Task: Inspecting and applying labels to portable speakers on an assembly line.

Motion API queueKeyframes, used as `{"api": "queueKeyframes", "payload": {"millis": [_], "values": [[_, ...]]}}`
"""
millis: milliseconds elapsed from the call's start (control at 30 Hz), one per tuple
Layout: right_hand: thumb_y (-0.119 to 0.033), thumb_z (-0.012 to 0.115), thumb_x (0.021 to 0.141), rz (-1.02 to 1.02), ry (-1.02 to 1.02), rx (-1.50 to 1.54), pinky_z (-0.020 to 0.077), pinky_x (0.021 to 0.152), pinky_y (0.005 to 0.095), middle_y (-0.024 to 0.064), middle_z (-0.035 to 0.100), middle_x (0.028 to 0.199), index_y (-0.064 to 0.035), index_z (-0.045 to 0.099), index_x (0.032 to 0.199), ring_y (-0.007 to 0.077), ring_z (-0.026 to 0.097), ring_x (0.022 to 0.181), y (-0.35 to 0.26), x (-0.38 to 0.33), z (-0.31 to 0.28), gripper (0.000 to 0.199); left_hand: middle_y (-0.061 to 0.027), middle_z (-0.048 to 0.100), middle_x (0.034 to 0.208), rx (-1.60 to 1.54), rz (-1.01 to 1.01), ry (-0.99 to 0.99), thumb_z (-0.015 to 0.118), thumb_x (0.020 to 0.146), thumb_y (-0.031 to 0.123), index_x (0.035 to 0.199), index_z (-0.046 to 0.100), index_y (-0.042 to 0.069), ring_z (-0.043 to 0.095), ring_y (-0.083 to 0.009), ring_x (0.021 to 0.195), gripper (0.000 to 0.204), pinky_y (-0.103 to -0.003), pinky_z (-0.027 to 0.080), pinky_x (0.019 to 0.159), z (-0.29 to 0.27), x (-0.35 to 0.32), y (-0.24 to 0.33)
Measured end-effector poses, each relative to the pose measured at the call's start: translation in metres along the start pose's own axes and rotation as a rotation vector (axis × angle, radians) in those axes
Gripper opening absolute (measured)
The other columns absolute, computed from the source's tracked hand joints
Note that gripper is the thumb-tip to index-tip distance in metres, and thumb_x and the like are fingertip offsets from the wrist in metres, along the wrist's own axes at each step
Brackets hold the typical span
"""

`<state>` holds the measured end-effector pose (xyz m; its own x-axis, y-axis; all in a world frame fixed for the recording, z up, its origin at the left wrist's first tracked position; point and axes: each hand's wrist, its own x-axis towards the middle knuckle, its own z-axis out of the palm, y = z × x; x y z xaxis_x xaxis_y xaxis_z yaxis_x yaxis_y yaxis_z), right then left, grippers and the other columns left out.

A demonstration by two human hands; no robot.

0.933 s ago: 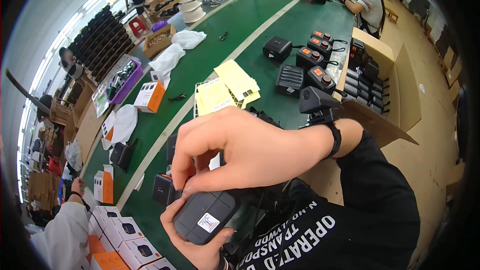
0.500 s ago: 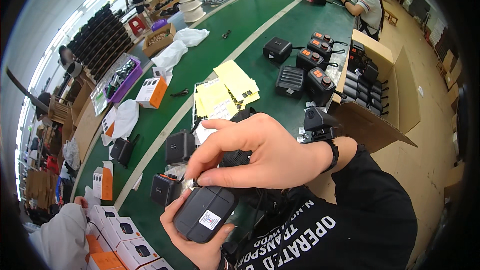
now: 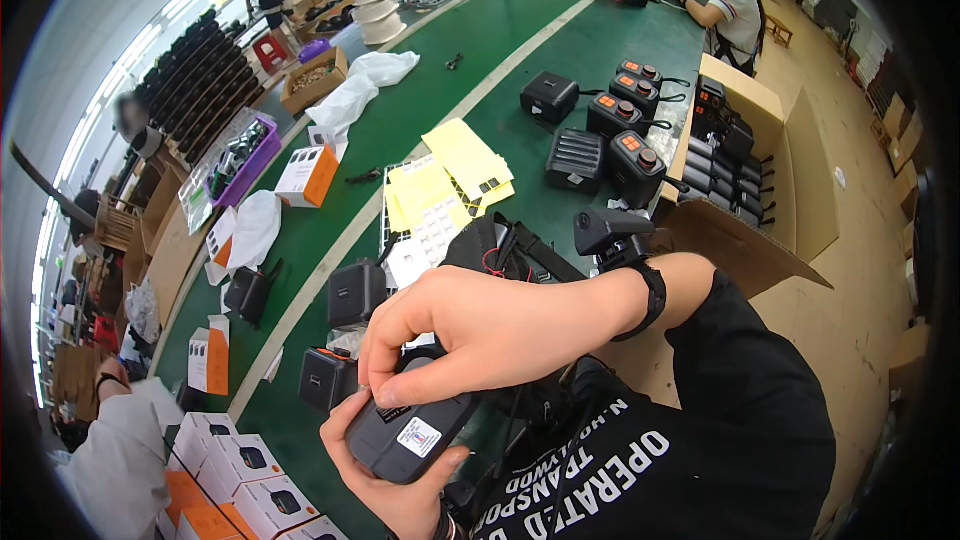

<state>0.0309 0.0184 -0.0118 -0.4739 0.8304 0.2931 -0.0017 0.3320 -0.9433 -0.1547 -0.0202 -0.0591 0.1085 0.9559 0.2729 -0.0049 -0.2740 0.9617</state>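
Observation:
My left hand is wrapped round a rounded black device case, holding it up before my chest. A white square sticker sits on its face. My right hand reaches over from the right, thumb and fingers pinched together. At its fingertips a small dark label lies against the upper edge of the case, partly hidden by the thumb. Behind my hands, black boxy devices stand on the green table. Yellow and white sticker sheets lie beyond my right hand.
On the right, an open carton holds several black devices. Several more, some with orange marks, stand beside it. White-orange boxes are stacked at lower left, near another person's sleeve. A purple basket stands at far left.
My right hand has come down onto the case, and the dark label now shows against its surface. The other person's hand at lower left has moved left, away from the stacked boxes.

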Motion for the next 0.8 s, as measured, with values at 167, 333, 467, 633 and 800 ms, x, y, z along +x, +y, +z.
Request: {"api": "queueKeyframes", "payload": {"millis": [167,333,467,633,800], "values": [[-0.015,0.062,0.08,0.095,-0.068,-0.084,0.0448,0.069,0.03,0.008,0.063,0.084,0.0001,0.062,0.082,0.0166,0.059,0.079,-0.011,0.005,0.0,0.015,-0.0096,0.046,0.11,-0.029,-0.035,-0.004,0.089,0.049,0.03,0.122,0.038,0.002,0.051,-0.0194,0.102,0.093,-0.029,0.045,0.088,-0.002,-0.001,0.001],[-0.015,0.061,0.079,0.012,-0.056,-0.2,0.0443,0.067,0.0313,0.0089,0.058,0.075,0.0005,0.06,0.078,0.021,0.058,0.074,-0.017,0.007,0.002,0.016,-0.0094,0.047,0.111,-0.053,-0.046,-0.004,0.089,0.05,0.031,0.123,0.037,0.002,0.051,-0.0183,0.102,0.094,-0.027,0.045,0.088,-0.006,-0.001,-0.001],[-0.016,0.061,0.078,-0.019,-0.069,-0.244,0.0445,0.067,0.0325,0.0106,0.057,0.076,0.0013,0.06,0.077,0.0238,0.058,0.075,-0.016,0.011,0.003,0.017,-0.0096,0.048,0.111,-0.054,-0.05,-0.003,0.09,0.049,0.031,0.122,0.037,0.002,0.051,-0.0184,0.103,0.095,-0.027,0.044,0.088,-0.005,-0.001,-0.002],[-0.015,0.063,0.072,-0.152,0.019,-0.284,0.049,0.057,0.0308,0.018,0.062,0.063,0.0079,0.064,0.069,0.0269,0.062,0.059,-0.014,0.019,0.013,0.023,-0.0107,0.048,0.112,-0.079,-0.049,0.015,0.09,0.049,0.032,0.123,0.036,0.001,0.051,-0.0193,0.104,0.097,-0.029,0.043,0.09,-0.014,-0.003,-0.002],[-0.013,0.062,0.071,-0.164,0.035,-0.308,0.0489,0.056,0.031,0.0186,0.061,0.062,0.0086,0.063,0.069,0.0272,0.062,0.057,-0.011,0.02,0.018,0.022,-0.0124,0.048,0.114,-0.095,-0.058,-0.007,0.09,0.048,0.032,0.123,0.036,0.001,0.051,-0.021,0.106,0.097,-0.031,0.043,0.092,-0.017,0.0,-0.004]]}}
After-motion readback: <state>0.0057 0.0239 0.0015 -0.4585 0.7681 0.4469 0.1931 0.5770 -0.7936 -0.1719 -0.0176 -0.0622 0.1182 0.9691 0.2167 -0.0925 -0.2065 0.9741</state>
